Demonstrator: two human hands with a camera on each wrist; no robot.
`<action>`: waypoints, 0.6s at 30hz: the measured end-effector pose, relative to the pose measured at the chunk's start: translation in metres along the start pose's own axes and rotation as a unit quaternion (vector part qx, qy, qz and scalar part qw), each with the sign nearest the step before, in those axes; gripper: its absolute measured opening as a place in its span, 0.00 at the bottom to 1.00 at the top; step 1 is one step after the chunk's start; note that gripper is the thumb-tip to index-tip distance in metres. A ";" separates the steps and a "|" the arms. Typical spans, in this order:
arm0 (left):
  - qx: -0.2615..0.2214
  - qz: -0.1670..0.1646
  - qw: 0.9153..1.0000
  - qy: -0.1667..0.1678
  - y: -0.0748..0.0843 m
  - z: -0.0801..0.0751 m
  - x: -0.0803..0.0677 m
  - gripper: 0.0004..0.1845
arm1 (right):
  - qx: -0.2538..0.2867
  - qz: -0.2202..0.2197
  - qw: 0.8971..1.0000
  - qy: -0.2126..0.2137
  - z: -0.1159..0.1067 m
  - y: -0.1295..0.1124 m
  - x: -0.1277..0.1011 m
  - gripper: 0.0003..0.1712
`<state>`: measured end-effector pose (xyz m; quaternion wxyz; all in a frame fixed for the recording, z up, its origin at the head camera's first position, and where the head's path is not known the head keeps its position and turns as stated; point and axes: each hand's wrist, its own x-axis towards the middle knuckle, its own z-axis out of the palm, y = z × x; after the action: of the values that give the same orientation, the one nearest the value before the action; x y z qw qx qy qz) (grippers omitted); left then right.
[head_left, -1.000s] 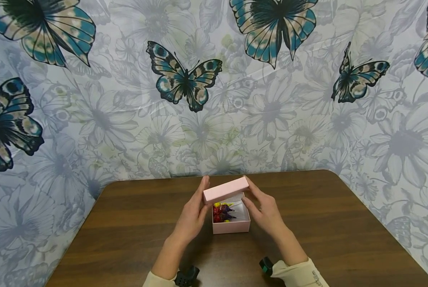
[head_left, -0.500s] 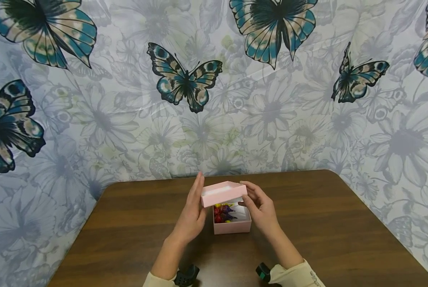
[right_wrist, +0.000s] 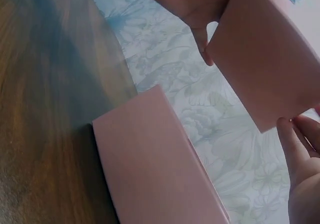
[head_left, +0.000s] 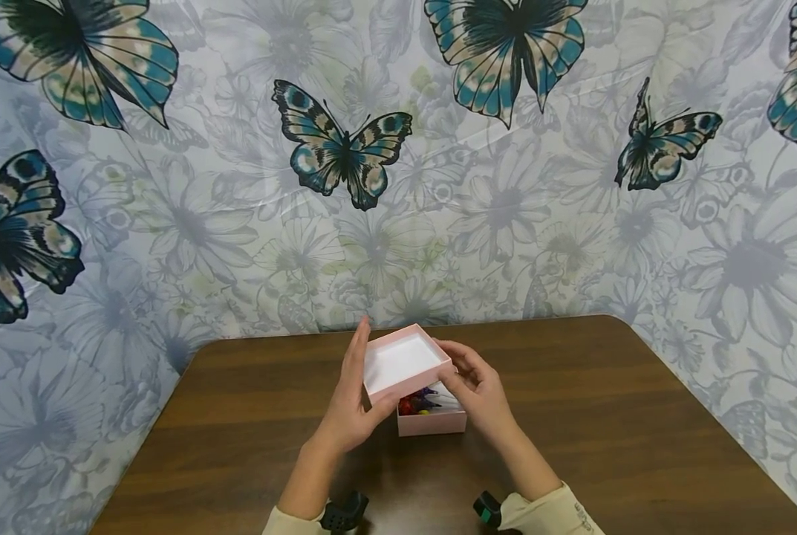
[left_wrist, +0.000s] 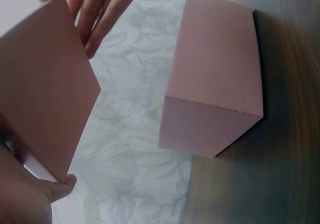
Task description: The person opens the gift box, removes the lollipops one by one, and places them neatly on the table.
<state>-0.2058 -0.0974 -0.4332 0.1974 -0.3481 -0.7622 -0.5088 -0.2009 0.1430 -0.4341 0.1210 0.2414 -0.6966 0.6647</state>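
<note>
A small pink box (head_left: 431,420) stands on the brown table (head_left: 238,416), with red, purple and yellow pieces (head_left: 417,403) inside it. Above the box both hands hold its pink lid (head_left: 401,362), tilted so the white inside faces me. My left hand (head_left: 351,401) grips the lid's left side, thumb under its near edge. My right hand (head_left: 475,390) pinches the right side. In the left wrist view the lid (left_wrist: 47,87) is at the left and the box (left_wrist: 212,84) at the right. In the right wrist view the box (right_wrist: 150,169) sits below the lid (right_wrist: 265,59).
A butterfly-and-flower patterned cloth (head_left: 398,163) hangs behind and around the table. The table's far edge runs just behind the box, and its right corner (head_left: 612,321) is rounded. Bare wood lies on both sides of the box.
The lid has been lifted off the box and turned over, its white inside now facing up toward me. Both hands stayed on it and shifted slightly left.
</note>
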 end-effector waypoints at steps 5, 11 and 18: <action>-0.035 0.015 0.999 0.009 0.001 -0.003 0.002 0.57 | -0.021 0.026 0.999 -0.036 -0.003 0.000 0.000 0.28; -0.031 0.019 0.999 -0.004 0.004 -0.008 0.003 0.60 | 0.021 0.019 0.996 -0.088 -0.005 0.001 0.001 0.34; -0.071 -0.013 0.997 -0.011 0.006 -0.012 0.002 0.62 | 0.052 -0.011 0.994 -0.092 0.000 -0.002 0.004 0.32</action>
<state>-0.2037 -0.1061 -0.4233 0.1570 -0.3572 -0.7309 -0.5600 -0.2034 0.1425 -0.4300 0.0511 0.3149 -0.6666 0.6736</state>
